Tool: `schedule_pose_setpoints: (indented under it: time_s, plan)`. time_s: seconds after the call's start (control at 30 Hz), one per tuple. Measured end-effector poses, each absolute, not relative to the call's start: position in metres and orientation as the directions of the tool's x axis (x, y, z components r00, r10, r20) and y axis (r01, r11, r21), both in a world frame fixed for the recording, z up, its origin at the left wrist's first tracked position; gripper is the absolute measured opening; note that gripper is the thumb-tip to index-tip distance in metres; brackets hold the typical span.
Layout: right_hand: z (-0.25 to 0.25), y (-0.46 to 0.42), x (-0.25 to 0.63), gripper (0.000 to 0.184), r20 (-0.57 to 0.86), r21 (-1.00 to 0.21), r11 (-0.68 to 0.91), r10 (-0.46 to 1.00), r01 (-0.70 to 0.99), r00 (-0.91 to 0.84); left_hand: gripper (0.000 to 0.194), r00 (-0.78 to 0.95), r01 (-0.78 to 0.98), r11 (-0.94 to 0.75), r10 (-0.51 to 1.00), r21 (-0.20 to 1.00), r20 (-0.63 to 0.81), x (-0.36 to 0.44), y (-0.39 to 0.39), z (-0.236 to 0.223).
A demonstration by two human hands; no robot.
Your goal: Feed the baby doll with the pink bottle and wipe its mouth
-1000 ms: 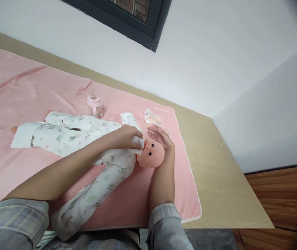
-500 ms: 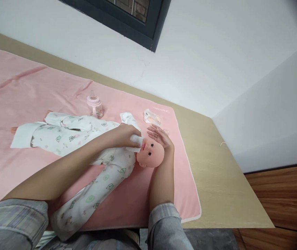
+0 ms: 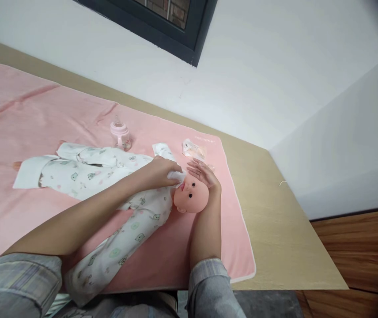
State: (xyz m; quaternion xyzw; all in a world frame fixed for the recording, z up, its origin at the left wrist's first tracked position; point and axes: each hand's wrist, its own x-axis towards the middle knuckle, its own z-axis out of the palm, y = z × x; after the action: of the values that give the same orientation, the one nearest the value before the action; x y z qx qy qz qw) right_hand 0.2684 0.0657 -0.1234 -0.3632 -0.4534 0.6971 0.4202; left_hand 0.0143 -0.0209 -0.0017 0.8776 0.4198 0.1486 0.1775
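Note:
A baby doll in a white printed sleepsuit lies on a pink blanket, head to the right. My left hand is closed on a white wipe pressed at the doll's cheek beside its mouth. My right hand lies open with fingers stretched, cupping the far side of the doll's head.
A pink baby bottle stands behind the doll. A small clear packet lies near the blanket's far right corner. The wooden table shows bare wood to the right, ending at a wall and floor.
My left hand has slid the wipe slightly up and right along the doll's face. My right hand and the doll have stayed in place.

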Motion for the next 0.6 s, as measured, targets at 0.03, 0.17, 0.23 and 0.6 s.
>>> schedule_pose_setpoints:
  time_s: [0.03, 0.17, 0.23, 0.6]
  plan:
    - [-0.1230, 0.0655, 0.2682, 0.041, -0.125, -0.938, -0.234, 0.916, -0.255, -0.381, 0.018, 0.606, 0.680, -0.593, 0.785, 0.431, 0.126, 0.0147, -0.0204, -0.0030]
    - [-0.1215, 0.0643, 0.2674, 0.038, -0.129, -0.940, -0.231, 0.922, -0.252, -0.366, 0.015, 0.600, 0.681, -0.604, 0.784, 0.414, 0.156, 0.0164, -0.0180, -0.0054]
    - [-0.1207, 0.0638, 0.2669, 0.037, -0.127, -0.940, -0.229, 0.923, -0.253, -0.364, 0.015, 0.599, 0.690, -0.598, 0.788, 0.409, 0.141, 0.0174, -0.0172, -0.0052]
    - [-0.1138, 0.0600, 0.2641, 0.038, -0.143, -0.943, -0.233, 0.928, -0.236, -0.343, 0.021, 0.580, 0.668, -0.583, 0.797, 0.463, 0.168, 0.0200, -0.0205, -0.0079]
